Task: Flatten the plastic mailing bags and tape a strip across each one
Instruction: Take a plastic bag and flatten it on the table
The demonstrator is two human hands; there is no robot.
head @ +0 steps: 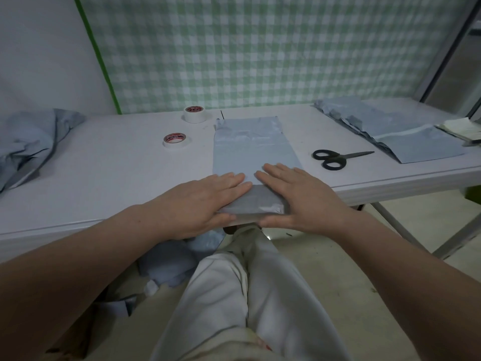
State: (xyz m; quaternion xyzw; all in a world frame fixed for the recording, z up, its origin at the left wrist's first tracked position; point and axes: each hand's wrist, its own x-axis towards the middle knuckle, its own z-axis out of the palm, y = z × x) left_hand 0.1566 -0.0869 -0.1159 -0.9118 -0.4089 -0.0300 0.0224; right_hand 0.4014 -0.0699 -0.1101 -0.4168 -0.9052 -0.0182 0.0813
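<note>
Head view: a white table [104, 165] spans the frame, and the grey mailing bag [250, 147] lies flat at its middle, running lengthwise away from the front edge. A crumpled heap of bags [23, 144] sits at the table's left end and a flatter stack of bags [406, 136] at the right end. The left hand [205, 201] and right hand [299, 196] press palm-down on the bag's near end, fingers straight and held together, fingertips nearly meeting. Black scissors [335, 158] lie right of the bag. Two tape rolls [177, 140] [194, 114] lie to its left.
</note>
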